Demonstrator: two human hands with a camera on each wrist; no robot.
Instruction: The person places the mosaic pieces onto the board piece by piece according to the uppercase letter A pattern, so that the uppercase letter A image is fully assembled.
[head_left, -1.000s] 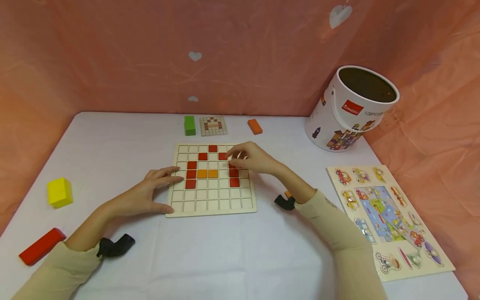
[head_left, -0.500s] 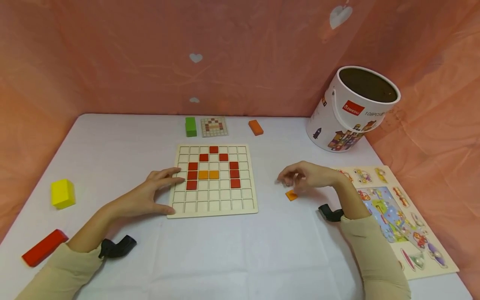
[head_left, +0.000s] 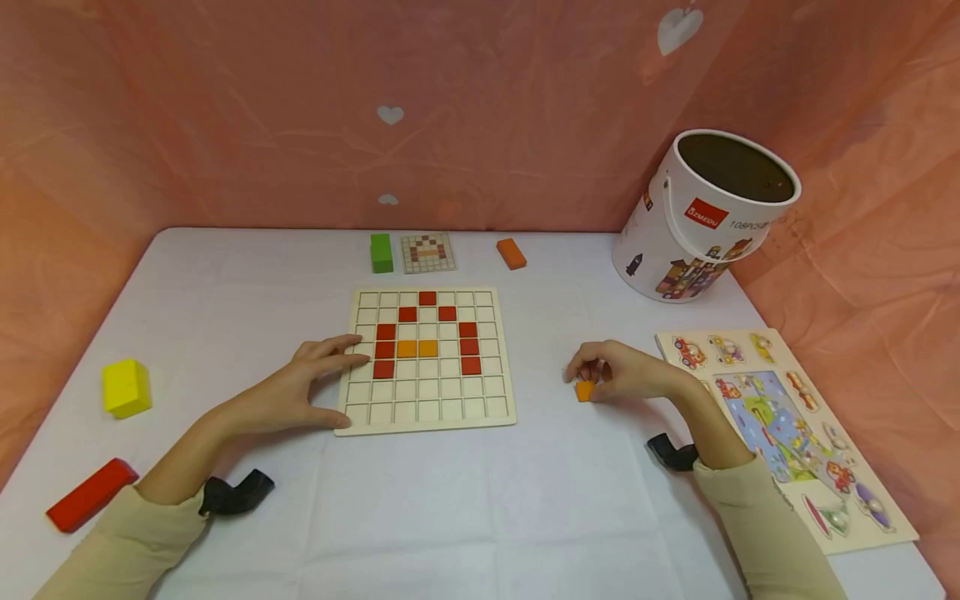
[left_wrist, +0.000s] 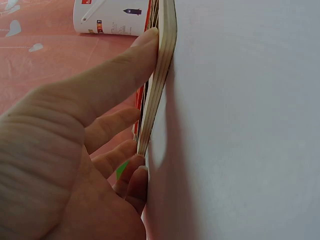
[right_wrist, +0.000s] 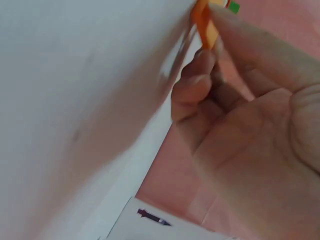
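Observation:
A wooden grid board lies flat on the white table, with several red tiles in an arch-like pattern and two orange tiles side by side within it. My left hand rests at the board's left side, thumb near the lower corner and spread fingers over the edge; the left wrist view shows the fingertips touching the board's rim. To the right of the board, my right hand pinches a loose orange tile between thumb and fingers. That tile stands tilted in the right wrist view.
Behind the board lie a green block, a small pattern card and an orange block. A white bucket and a picture puzzle board are at right; yellow and red blocks at left.
My right hand has left the board's right side, moved right and come down to the loose orange tile, which it now pinches. The left hand has stayed at the board's edge.

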